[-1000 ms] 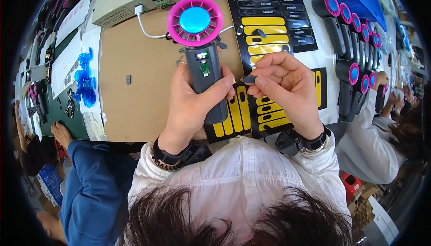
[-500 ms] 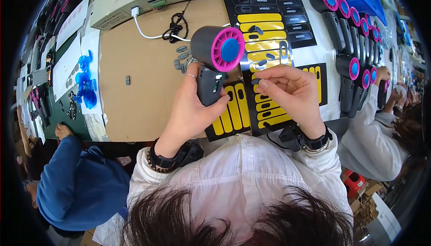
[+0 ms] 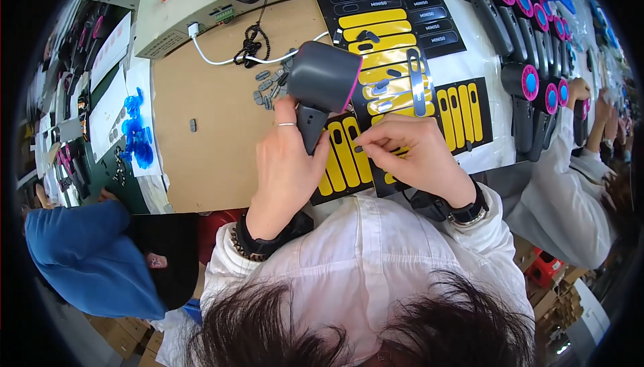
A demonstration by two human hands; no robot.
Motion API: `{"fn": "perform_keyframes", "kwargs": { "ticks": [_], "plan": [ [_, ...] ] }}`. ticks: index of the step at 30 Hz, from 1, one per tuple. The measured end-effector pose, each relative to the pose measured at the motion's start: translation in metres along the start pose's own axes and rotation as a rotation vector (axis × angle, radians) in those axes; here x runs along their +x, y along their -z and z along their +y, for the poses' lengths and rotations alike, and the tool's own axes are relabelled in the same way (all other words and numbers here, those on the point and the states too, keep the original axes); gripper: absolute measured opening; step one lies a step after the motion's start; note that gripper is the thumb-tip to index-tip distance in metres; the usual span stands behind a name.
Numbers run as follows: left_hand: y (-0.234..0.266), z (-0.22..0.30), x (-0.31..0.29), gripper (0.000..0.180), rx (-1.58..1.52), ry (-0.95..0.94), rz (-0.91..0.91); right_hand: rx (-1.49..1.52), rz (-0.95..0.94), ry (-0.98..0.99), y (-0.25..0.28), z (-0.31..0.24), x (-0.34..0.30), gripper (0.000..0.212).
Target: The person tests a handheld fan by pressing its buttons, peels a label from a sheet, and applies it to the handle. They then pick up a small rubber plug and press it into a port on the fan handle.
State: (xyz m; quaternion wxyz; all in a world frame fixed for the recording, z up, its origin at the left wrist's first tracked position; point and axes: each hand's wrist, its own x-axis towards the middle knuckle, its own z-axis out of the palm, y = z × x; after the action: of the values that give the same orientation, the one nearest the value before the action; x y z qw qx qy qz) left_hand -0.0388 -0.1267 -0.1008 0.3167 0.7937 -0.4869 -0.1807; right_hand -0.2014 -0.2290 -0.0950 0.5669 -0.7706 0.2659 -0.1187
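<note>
mid-frame, left hand (image 3: 287, 159) grips a gray fan (image 3: 324, 75) by its handle (image 3: 312, 124), seemingly for steadiness, right hand (image 3: 414, 156) pinching a small dark piece (image 3: 358, 148).

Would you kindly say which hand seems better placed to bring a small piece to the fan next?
Probably the right hand: it pinches a small piece near the fan, while the left hand holds the fan by its handle.

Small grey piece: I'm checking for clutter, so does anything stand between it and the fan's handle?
Nothing visible blocks the gap between the piece in the right hand and the upper part of the fan's handle. Lower down, the left hand wraps around the handle, partly covering it.
</note>
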Motion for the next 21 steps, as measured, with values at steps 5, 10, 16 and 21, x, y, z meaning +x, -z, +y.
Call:
{"fn": "perform_keyframes", "kwargs": {
  "ticks": [5, 10, 16, 21],
  "plan": [
    [-0.001, 0.006, -0.003, 0.056, 0.062, -0.005, -0.08, -0.072, 0.026, 0.121, 0.0, 0.006, -0.001, 0.011],
    [-0.003, 0.002, -0.004, 0.057, 0.05, -0.018, -0.08, -0.092, 0.015, 0.086, 0.0, 0.005, -0.001, 0.011],
    [0.0, 0.001, -0.004, 0.06, 0.046, 0.013, -0.149, -0.064, 0.042, 0.031, 0.0, 0.005, 0.002, 0.011],
    [0.008, -0.003, 0.002, 0.059, -0.068, -0.085, -0.036, 0.076, 0.021, -0.074, 0.002, 0.0, 0.006, 0.013]
  ]
}}
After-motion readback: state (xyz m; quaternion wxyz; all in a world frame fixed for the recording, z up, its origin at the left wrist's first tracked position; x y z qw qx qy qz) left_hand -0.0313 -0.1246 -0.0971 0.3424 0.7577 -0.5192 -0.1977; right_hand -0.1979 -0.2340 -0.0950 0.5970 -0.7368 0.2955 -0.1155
